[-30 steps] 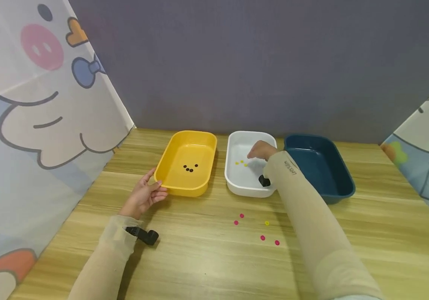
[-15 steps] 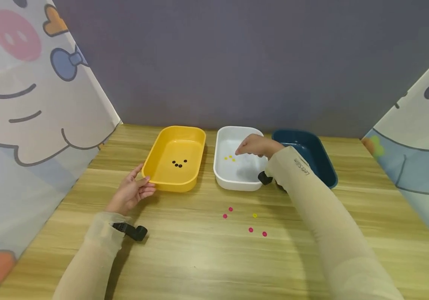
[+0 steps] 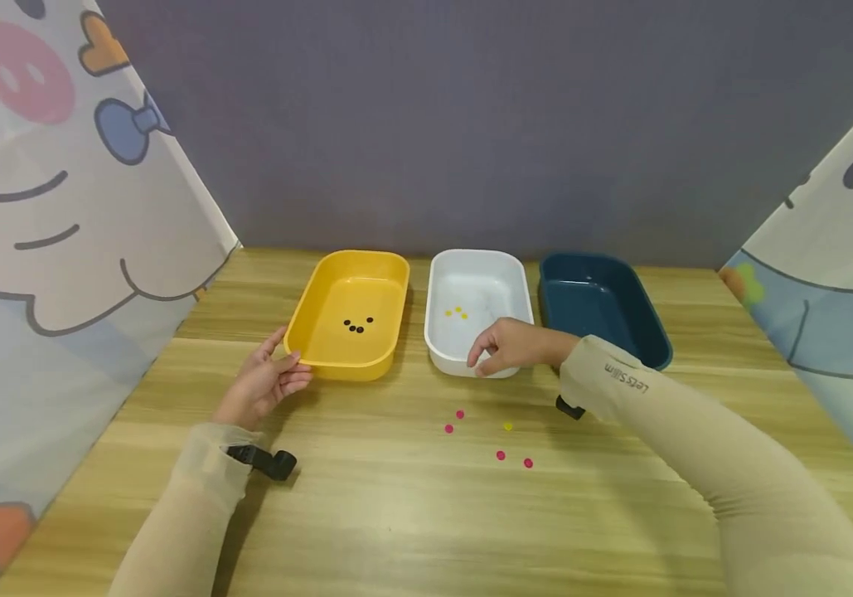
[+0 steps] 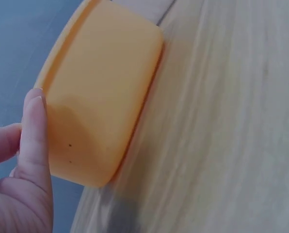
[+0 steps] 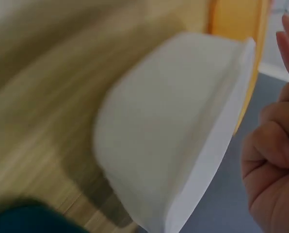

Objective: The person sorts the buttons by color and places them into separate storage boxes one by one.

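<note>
At the near left corner of the yellow tray [image 3: 385, 365], my left hand [image 3: 258, 385] grips the rim, thumb on top and fingers against the outer wall. The left wrist view shows its fingers [image 4: 34, 141] at the tray's rim. Several small black button-like discs [image 3: 352, 328] lie inside that tray. My right hand [image 3: 516, 344] hovers over the near right edge of the white tray [image 3: 437, 348], thumb and forefinger apart with nothing between them. In the white tray lie three small yellow discs [image 3: 458, 310]. Several pink discs [image 3: 501, 455] and one yellow disc [image 3: 508, 426] lie on the table.
A dark blue tray [image 3: 598, 307] stands right of the white one, partly behind the right forearm. All three trays line up near the grey back panel [image 3: 426, 124]. Cartoon-printed cloths [image 3: 98, 274] flank the wooden table [image 3: 366, 514].
My right hand has come back from over the middle of the white tray to its near edge, its fingers parting. The left hand stays at the yellow tray. The head view has shifted slightly.
</note>
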{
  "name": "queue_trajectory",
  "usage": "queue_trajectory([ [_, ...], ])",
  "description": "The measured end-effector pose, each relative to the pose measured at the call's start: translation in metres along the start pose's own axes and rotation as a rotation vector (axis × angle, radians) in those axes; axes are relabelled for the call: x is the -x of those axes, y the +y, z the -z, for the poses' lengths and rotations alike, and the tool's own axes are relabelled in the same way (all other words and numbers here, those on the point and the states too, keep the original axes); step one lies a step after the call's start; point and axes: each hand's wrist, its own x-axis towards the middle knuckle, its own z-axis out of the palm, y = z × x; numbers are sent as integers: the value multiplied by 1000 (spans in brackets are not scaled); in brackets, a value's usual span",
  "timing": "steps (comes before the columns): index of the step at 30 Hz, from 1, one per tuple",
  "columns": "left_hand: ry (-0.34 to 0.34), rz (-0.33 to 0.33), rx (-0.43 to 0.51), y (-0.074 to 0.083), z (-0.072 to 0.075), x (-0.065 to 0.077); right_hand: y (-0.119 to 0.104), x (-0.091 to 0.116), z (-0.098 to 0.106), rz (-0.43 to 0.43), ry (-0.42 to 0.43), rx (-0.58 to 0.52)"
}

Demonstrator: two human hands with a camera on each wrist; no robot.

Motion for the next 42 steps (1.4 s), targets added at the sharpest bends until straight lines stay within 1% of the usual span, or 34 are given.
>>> queue_trajectory([
  [2, -7, 4, 9, 1, 1, 2, -1, 10, -7, 23, -8, 52],
  [6, -14, 0, 4, 4, 5, 7, -1, 27, -19, 97, -30, 209],
  [9, -4, 8, -1, 6, 7, 9, 4, 35, -25, 153, -42, 338],
  [12, -3, 15, 2, 7, 6, 10, 10, 41, -31, 190, -29, 431],
  [14, -5, 16, 4, 7, 6, 10, 14, 44, -34, 215, -8, 473],
  [21, -9, 19, 22, 9, 3, 10, 29, 48, -45, 278, 40, 522],
  [26, -22, 12, 53, 8, 3, 10, 40, 45, -52, 335, 71, 568],
  [29, -19, 12, 56, 7, 2, 8, 44, 44, -56, 355, 67, 604],
  [31, -14, 17, 65, 6, 1, 7, 46, 44, -59, 361, 64, 630],
  [34, -11, 20, 81, 4, 0, 5, 47, 44, -62, 345, 60, 661],
  [38, -5, 23, 83, 2, -1, 5, 47, 45, -63, 333, 76, 696],
  [42, -3, 24, 78, 2, -2, 4, 48, 46, -63, 348, 106, 718],
])
